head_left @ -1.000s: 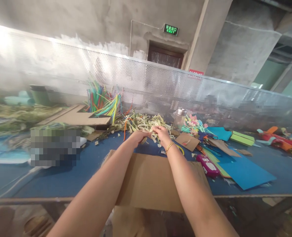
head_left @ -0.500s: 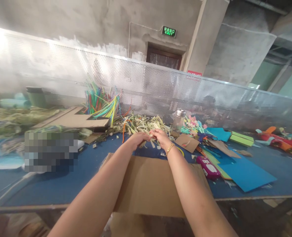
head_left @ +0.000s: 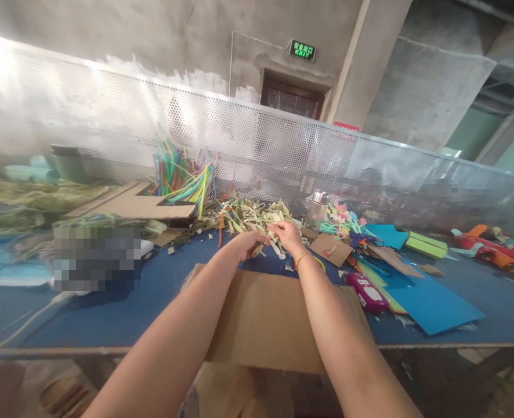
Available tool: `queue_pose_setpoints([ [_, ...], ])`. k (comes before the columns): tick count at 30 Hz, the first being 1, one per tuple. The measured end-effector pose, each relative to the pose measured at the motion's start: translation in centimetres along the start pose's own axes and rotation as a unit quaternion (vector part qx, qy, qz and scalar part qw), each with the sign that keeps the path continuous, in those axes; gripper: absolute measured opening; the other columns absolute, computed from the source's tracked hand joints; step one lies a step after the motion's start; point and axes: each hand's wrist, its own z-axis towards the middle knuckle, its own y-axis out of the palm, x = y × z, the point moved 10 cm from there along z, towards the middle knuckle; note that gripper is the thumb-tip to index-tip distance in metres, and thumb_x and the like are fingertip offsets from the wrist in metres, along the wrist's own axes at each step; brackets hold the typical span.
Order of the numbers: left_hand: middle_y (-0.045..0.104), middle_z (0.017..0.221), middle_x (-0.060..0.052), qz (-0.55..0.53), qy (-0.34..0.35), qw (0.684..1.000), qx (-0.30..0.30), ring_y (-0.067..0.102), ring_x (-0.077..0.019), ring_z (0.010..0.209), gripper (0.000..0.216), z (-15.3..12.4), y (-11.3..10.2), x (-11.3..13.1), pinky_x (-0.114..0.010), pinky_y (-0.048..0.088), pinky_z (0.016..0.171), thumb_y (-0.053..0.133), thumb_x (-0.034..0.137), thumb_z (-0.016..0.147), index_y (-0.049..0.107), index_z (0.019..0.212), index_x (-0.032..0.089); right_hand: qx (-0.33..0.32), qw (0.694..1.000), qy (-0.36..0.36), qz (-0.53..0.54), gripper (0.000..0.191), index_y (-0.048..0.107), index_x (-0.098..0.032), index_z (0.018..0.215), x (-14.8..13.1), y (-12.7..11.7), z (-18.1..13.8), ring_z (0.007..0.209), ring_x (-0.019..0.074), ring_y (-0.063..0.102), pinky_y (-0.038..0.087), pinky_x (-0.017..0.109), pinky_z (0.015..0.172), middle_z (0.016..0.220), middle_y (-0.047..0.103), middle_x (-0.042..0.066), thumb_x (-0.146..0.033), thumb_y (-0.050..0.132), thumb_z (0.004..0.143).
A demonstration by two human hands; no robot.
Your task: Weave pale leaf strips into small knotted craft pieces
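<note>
Both arms reach forward over a cardboard sheet (head_left: 268,319) at the front of the blue table. My left hand (head_left: 249,244) is closed in a pinch, its fingertips pointing right. My right hand (head_left: 286,235), with a gold bracelet at the wrist, pinches close beside it, fingertips nearly meeting the left ones. A pale strip, like dried corn husk, seems to be between them, partly hidden by the fingers. Just beyond lies a loose pile of pale green and cream husk strips (head_left: 243,213), some trailing below the hands. An orange strip (head_left: 221,229) hangs at its left side.
Coloured pipe cleaners (head_left: 174,174) and cut cardboard (head_left: 104,200) lie back left. Behind the right hand stands a clear bottle (head_left: 317,210) beside pastel paper flowers (head_left: 343,216). Rightward are a purple box (head_left: 367,293), blue sheets (head_left: 431,307) and a red toy car (head_left: 496,249). A perforated screen (head_left: 222,133) runs behind.
The view has shifted slightly. My hands stay together over the pile, the left fingers now lower and more curled, with pale strips showing more plainly under the right hand.
</note>
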Motion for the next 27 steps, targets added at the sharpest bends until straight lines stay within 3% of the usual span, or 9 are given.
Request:
queue_pose_setpoints([
  [5, 0.061, 0.058, 0.001, -0.041, -0.020, 0.999, 0.014, 0.055, -0.0092, 0.047, 0.020, 0.5, -0.6, -0.6, -0.019, 0.039, 0.044, 0.076, 0.018, 0.062, 0.056, 0.065, 0.017, 0.025, 0.984, 0.072, 0.160, 0.050, 0.066, -0.019, 0.073, 2.4, 0.4, 0.2, 0.051, 0.0117, 0.044, 0.035, 0.027, 0.052, 0.055, 0.054, -0.001, -0.069, 0.061, 0.068],
  [8, 0.062, 0.060, 0.002, -0.035, -0.022, 0.998, 0.038, 0.053, -0.0076, 0.045, 0.019, 0.9, -1.3, -0.7, -0.018, 0.036, 0.042, 0.076, 0.021, 0.064, 0.057, 0.067, 0.017, 0.021, 0.969, 0.124, 0.213, 0.047, 0.064, -0.019, 0.076, 3.5, 0.8, 0.2, 0.050, 0.0091, 0.045, 0.033, 0.024, 0.048, 0.059, 0.056, -0.001, -0.065, 0.066, 0.067],
  [12, 0.062, 0.060, 0.002, -0.043, -0.028, 0.998, 0.030, 0.054, -0.0082, 0.047, 0.020, 0.9, -1.1, -0.6, -0.018, 0.037, 0.043, 0.076, 0.022, 0.064, 0.058, 0.069, 0.017, -0.029, 0.942, 0.177, 0.282, 0.035, 0.062, -0.020, 0.071, 3.9, 1.8, -0.3, 0.051, 0.0079, 0.048, 0.032, 0.021, 0.044, 0.063, 0.059, -0.001, -0.051, 0.076, 0.064],
  [17, 0.063, 0.061, 0.001, -0.063, -0.030, 0.998, -0.008, 0.057, -0.0102, 0.051, 0.020, 0.3, 0.0, -0.4, -0.020, 0.042, 0.048, 0.077, 0.022, 0.064, 0.058, 0.071, 0.017, -0.098, 0.909, 0.173, 0.366, 0.029, 0.065, -0.019, 0.075, 2.8, 2.7, -0.7, 0.055, 0.0075, 0.051, 0.038, 0.020, 0.045, 0.065, 0.060, -0.002, -0.041, 0.081, 0.063],
  [22, 0.063, 0.065, 0.001, -0.062, -0.023, 0.997, -0.043, 0.058, -0.0096, 0.054, 0.020, 0.4, 0.6, -0.5, -0.020, 0.041, 0.050, 0.077, 0.023, 0.064, 0.059, 0.071, 0.017, -0.076, 0.917, 0.161, 0.356, 0.034, 0.066, -0.017, 0.077, 2.5, 2.2, -0.7, 0.051, 0.0047, 0.046, 0.034, 0.018, 0.045, 0.057, 0.053, -0.006, -0.038, 0.084, 0.057],
  [27, 0.066, 0.069, 0.000, -0.047, -0.043, 0.997, -0.041, 0.058, -0.0090, 0.056, 0.016, 0.6, 0.5, -1.0, -0.019, 0.040, 0.050, 0.075, 0.024, 0.067, 0.064, 0.076, 0.016, -0.044, 0.930, 0.154, 0.332, 0.037, 0.065, -0.016, 0.072, 2.7, 1.7, -0.5, 0.049, 0.0042, 0.042, 0.031, 0.018, 0.045, 0.053, 0.051, -0.007, -0.038, 0.085, 0.051],
])
